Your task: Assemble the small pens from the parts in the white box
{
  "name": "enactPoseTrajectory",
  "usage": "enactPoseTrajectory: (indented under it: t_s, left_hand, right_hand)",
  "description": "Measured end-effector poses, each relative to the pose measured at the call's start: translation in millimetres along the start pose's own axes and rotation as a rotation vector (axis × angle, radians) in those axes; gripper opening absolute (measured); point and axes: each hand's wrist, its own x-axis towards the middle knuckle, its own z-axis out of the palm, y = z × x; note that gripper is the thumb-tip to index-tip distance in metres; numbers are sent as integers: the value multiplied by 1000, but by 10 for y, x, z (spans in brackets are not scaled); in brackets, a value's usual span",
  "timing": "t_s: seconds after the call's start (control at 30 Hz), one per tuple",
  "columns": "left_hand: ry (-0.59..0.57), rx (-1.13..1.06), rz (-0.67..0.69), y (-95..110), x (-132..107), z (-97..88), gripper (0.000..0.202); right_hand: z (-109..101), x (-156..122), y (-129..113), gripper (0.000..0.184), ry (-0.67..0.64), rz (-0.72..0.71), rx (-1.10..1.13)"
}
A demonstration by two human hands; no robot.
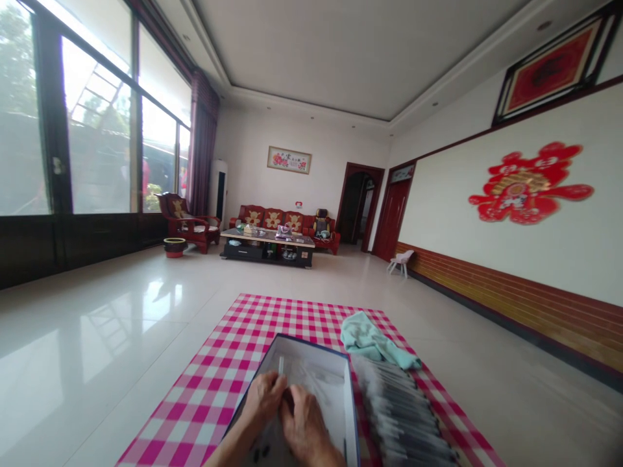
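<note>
Both my hands work inside an open shallow cardboard box [311, 350] with a dark blue rim, which holds pale, crinkled plastic wrapping. My left hand [263, 399] curls around a thin pale stick [281, 364] that stands up near the box's far wall. My right hand [304, 421] sits close beside it, fingers bent downward, and partly hides what lies beneath. To the right of the box lies a long row of flat packets in clear sleeves [399, 415]. A crumpled mint-green towel [370, 340] rests beyond them.
The box sits on a pink-and-white checked cloth [209, 383] spread over the glossy tiled floor [97, 305]. Far ahead stand a low coffee table [267, 239] and a red wooden sofa [272, 219]. Tall windows run along the left.
</note>
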Motion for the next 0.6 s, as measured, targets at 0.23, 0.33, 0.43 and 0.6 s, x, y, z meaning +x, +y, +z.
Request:
enactPoseTrajectory:
  t_s: [0.23,0.33,0.43,0.6]
  left_hand:
    - [100,-283,-2,108,179,-406,30]
    - [153,-365,-31,79,216,-478,36]
    - [215,-433,-48,16,186,-453,35]
    - [181,-573,-41,11,138,-412,32]
  right_hand:
    - [-240,303,254,29,-21,70,-11]
    - [-199,329,297,29,-108,10,-48]
    - [-85,306,190,29,-193,-89,-84]
    - [151,224,-93,20,-380,-334,-121]
